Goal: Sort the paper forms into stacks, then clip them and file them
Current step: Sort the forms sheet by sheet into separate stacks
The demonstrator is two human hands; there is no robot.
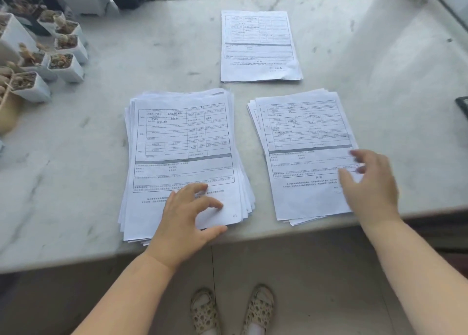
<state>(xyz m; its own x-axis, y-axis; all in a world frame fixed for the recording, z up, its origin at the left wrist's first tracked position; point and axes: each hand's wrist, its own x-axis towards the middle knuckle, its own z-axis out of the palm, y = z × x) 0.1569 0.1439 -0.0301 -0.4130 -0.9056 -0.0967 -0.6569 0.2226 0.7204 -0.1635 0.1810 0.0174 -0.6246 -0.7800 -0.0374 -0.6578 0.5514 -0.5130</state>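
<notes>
The left hand point(188, 215) lay on the near end of the thick left stack of forms point(184, 157), fingers spread, gripping nothing. The right hand point(367, 185), fingers apart and blurred, hovered over the right stack point(304, 147). A thinner third stack point(258, 45) sat farther back on the marble sill point(101, 137), near small white plant pots point(63, 58).

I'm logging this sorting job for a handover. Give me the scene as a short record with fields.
surface: pale marble counter
near-left pile: thick fanned stack of printed white forms
near-right pile: thinner stack of printed forms
far pile: thin stack of forms
left hand: open, fingers on near-left pile
right hand: open, over near-right pile's edge
clips: none visible
left side: small white plant pots
</notes>
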